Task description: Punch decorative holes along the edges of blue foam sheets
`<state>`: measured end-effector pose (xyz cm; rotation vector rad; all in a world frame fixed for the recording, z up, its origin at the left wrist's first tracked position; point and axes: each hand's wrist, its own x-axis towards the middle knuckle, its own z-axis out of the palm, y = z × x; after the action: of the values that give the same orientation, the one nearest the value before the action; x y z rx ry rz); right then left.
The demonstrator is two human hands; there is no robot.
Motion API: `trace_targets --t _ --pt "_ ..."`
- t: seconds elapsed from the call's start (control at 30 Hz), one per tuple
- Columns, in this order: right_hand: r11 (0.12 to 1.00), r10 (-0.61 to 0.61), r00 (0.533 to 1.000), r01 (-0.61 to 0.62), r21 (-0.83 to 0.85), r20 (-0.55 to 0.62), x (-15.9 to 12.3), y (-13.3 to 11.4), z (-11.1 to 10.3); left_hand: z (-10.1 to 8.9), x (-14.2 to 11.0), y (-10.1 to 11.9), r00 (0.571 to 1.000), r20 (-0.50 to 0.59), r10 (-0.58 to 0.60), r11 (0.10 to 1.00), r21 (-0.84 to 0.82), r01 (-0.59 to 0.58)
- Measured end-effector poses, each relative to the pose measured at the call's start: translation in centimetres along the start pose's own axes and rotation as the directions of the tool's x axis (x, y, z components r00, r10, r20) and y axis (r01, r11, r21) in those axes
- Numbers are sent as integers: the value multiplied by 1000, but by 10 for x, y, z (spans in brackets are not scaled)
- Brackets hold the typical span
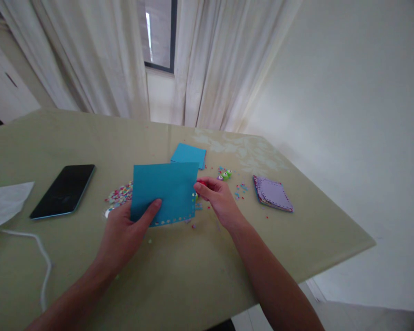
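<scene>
Pale green-beige covered table [179, 280] is spreading under everything; at its near left, a white flexible cable [49, 264] is curving toward the person; bare left hand [124, 225] is gripping a rectangular bright-blue paper sheet [163, 186] by its lower left, thumb lying flat on the near face, other fingers mostly hiding behind; the sheet is standing tilted up above the table, small punched holes lining its bottom edge and lower right edge; bare right hand [218, 196] is closing narrowly at the sheet's right edge, thumb and forefinger pinching a small red object [202, 182], mostly covered; a bit of green is showing just below it, whether joined to it I cannot tell.

Left side: a white paper sheet [7, 202] is lying near a black flat tablet [65, 191]; a heap of multicoloured paper confetti [120, 194] is showing behind the left hand.

Right side: a stack of lavender-topped square papers with patterned edges [275, 194] is resting well apart from the right hand; small green figures with bulging white eyes [225, 175] are sitting just beyond that hand; farther, more bright-blue rectangular paper [189, 154] is lying flat; cream cloth curtains [214, 69] are hanging behind, flanking a dark-framed window [158, 34].
</scene>
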<state>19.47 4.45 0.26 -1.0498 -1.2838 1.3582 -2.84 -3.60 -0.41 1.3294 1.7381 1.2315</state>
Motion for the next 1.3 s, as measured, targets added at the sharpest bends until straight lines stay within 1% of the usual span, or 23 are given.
trace_targets --t 0.1,0.2,0.4,0.57,0.67,0.8,0.9,0.97,1.13,1.3 --pt "999 -15 1000 14 -39 -24 1 0 -1 1 1 -5 1000 21 12 1000 22 -13" --pt "999 -27 999 26 -42 -23 1 1 -1 2 1 -8 999 51 15 1000 15 -16" --pt "997 30 999 -28 73 -27 2 3 -1 1 1 -7 998 69 -8 1000 -12 9" --pt "989 61 997 -53 135 -51 3 5 -1 2 1 -6 997 71 19 1000 13 -20" --pt "989 46 996 -35 145 -73 4 7 -1 3 0 -6 997 68 48 999 20 -49" --pt "996 -6 997 14 93 -80 5 8 -2 3 -1 -3 994 76 73 997 13 -74" --pt "998 -29 997 32 47 -76 5 7 -1 3 0 -3 995 91 51 999 14 -53" --pt "999 -19 998 21 35 -56 4 6 -1 2 1 -3 994 108 21 1000 10 -23" --pt "996 72 997 -73 51 24 1 6 1 2 3 -6 992 121 -34 999 -30 38" --pt "991 102 995 -103 88 19 -1 8 3 3 3 -7 989 136 -63 996 -48 70"
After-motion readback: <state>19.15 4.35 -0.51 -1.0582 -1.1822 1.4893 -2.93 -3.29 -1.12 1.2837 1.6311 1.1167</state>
